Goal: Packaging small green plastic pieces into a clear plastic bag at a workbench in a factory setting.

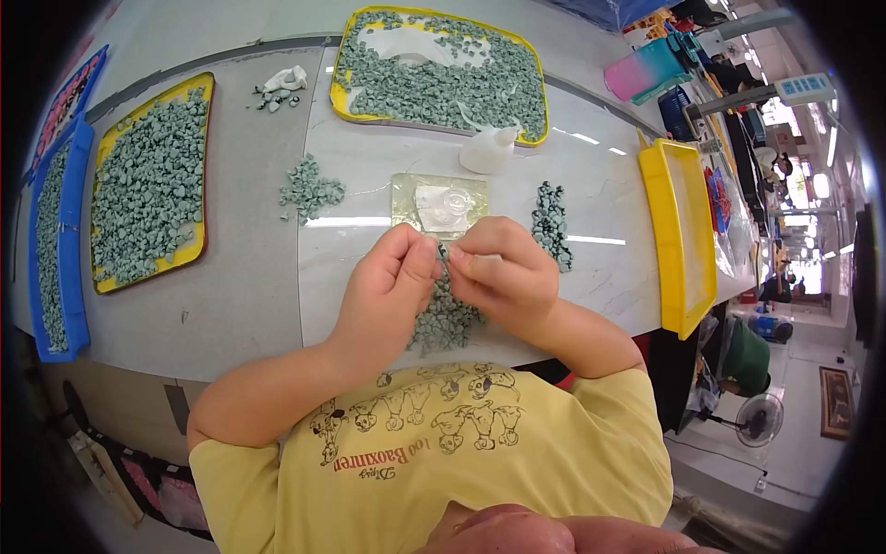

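My left hand (pixel 392 277) and my right hand (pixel 510 272) meet at the middle of the table, fingertips almost touching. Thumb and forefinger are pinched together on each; whatever sits between them is too small and covered to make out. Below the hands, partly hidden by them, lies a heap of small grey-green pieces (pixel 446 321). Just beyond my fingertips is a greenish square pad (pixel 402 192) with a folded white sheet (pixel 432 212) and a small clear round dish (pixel 457 201) on it. A white bottle (pixel 487 152) stands behind the pad.
Smaller piles of green pieces lie left (pixel 312 189) and right (pixel 551 226). Filled yellow trays stand at the back (pixel 532 141) and left (pixel 191 249), beside a blue bin (pixel 77 268). At right are another yellow tray (pixel 685 242) and a pink-teal bottle (pixel 646 69). Crumpled white tissue (pixel 286 79) lies back left.
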A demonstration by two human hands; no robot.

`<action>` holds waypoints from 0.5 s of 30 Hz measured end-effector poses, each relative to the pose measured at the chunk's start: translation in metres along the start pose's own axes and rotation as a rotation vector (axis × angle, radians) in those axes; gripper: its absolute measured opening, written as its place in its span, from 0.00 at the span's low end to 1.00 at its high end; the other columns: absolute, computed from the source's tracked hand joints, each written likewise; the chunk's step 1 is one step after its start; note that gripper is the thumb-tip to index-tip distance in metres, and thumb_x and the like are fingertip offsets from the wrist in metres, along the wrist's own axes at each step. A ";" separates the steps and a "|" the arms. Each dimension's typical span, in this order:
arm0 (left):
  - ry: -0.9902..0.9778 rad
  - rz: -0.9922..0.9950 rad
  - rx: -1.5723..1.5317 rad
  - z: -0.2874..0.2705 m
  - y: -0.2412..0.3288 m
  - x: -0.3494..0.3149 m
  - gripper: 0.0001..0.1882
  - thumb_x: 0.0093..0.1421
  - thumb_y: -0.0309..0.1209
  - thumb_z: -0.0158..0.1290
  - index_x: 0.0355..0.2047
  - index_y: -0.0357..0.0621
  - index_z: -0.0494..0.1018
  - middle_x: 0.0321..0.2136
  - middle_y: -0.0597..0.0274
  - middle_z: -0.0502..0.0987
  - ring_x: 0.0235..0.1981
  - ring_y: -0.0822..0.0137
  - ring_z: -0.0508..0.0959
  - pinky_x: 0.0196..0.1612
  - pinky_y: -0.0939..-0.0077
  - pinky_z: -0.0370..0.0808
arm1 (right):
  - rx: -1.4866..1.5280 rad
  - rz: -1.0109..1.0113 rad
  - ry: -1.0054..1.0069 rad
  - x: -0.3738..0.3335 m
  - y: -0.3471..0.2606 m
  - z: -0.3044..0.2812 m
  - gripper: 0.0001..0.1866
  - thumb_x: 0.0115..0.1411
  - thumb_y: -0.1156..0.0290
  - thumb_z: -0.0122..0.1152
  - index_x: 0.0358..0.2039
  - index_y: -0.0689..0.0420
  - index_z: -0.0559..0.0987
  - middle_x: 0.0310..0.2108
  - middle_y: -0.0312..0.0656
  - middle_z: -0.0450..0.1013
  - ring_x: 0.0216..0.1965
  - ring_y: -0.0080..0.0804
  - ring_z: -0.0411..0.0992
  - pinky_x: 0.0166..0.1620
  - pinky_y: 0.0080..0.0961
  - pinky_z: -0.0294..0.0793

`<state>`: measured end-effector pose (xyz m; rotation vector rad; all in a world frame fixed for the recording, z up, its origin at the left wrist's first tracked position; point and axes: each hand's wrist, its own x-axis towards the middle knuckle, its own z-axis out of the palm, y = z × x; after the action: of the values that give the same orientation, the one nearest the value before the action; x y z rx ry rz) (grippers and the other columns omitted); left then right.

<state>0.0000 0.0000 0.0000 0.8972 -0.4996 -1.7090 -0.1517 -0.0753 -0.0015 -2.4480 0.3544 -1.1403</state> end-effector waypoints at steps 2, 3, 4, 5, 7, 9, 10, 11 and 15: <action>0.003 0.092 0.134 -0.001 -0.001 -0.001 0.12 0.64 0.36 0.42 0.27 0.43 0.63 0.17 0.75 0.61 0.19 0.85 0.57 0.21 0.88 0.57 | 0.174 0.168 0.051 -0.001 0.001 0.000 0.14 0.39 0.88 0.62 0.30 0.63 0.76 0.31 0.44 0.72 0.28 0.34 0.71 0.28 0.23 0.70; 0.001 0.093 0.138 -0.002 0.000 -0.002 0.12 0.64 0.36 0.42 0.27 0.43 0.63 0.17 0.75 0.61 0.19 0.85 0.57 0.21 0.88 0.57 | 0.173 0.166 0.056 0.000 -0.001 0.002 0.14 0.39 0.88 0.62 0.30 0.63 0.76 0.31 0.44 0.72 0.28 0.34 0.71 0.28 0.23 0.70; 0.021 0.120 0.191 -0.003 0.001 -0.002 0.12 0.64 0.36 0.42 0.27 0.43 0.63 0.17 0.75 0.61 0.19 0.85 0.57 0.20 0.88 0.56 | 0.168 0.210 0.056 0.002 -0.003 0.004 0.14 0.39 0.88 0.62 0.29 0.64 0.76 0.30 0.44 0.72 0.27 0.33 0.71 0.27 0.23 0.70; 0.042 0.147 0.241 -0.005 0.001 -0.002 0.12 0.64 0.36 0.42 0.26 0.43 0.63 0.17 0.75 0.61 0.19 0.84 0.56 0.20 0.87 0.56 | 0.163 0.256 0.055 0.003 -0.005 0.005 0.13 0.38 0.88 0.62 0.29 0.64 0.75 0.29 0.43 0.71 0.26 0.32 0.70 0.27 0.22 0.69; 0.068 0.200 0.298 -0.001 -0.005 -0.003 0.12 0.64 0.36 0.43 0.26 0.42 0.63 0.17 0.75 0.61 0.19 0.84 0.56 0.20 0.87 0.56 | 0.141 0.201 0.042 0.003 -0.004 0.002 0.13 0.38 0.88 0.62 0.28 0.64 0.75 0.29 0.43 0.71 0.26 0.32 0.70 0.27 0.23 0.69; 0.089 0.249 0.363 0.002 -0.007 -0.003 0.12 0.64 0.35 0.43 0.26 0.41 0.63 0.16 0.74 0.61 0.18 0.83 0.56 0.20 0.86 0.55 | 0.118 0.149 0.038 0.003 -0.006 0.001 0.13 0.38 0.88 0.62 0.27 0.64 0.74 0.28 0.43 0.71 0.26 0.32 0.70 0.26 0.23 0.69; 0.090 0.251 0.397 0.003 -0.006 -0.003 0.12 0.64 0.35 0.43 0.25 0.41 0.63 0.16 0.74 0.61 0.18 0.83 0.56 0.20 0.85 0.56 | 0.092 0.136 0.055 0.003 -0.008 0.001 0.13 0.38 0.89 0.62 0.27 0.64 0.74 0.28 0.42 0.70 0.25 0.32 0.70 0.26 0.23 0.69; 0.093 0.254 0.432 0.004 -0.005 -0.004 0.12 0.63 0.34 0.44 0.25 0.41 0.63 0.15 0.73 0.61 0.18 0.82 0.55 0.19 0.84 0.56 | 0.067 0.122 0.073 0.003 -0.010 0.002 0.13 0.38 0.89 0.62 0.26 0.64 0.74 0.28 0.42 0.70 0.25 0.32 0.70 0.26 0.23 0.69; 0.111 0.300 0.489 0.003 -0.008 0.001 0.12 0.63 0.34 0.44 0.25 0.40 0.63 0.14 0.72 0.61 0.18 0.82 0.56 0.19 0.84 0.56 | 0.032 0.081 0.088 0.002 -0.007 0.005 0.13 0.37 0.89 0.61 0.26 0.64 0.73 0.27 0.42 0.70 0.25 0.32 0.69 0.26 0.24 0.68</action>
<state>-0.0069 0.0013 -0.0040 1.1876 -0.9514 -1.2739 -0.1460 -0.0683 0.0000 -2.3389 0.4536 -1.2128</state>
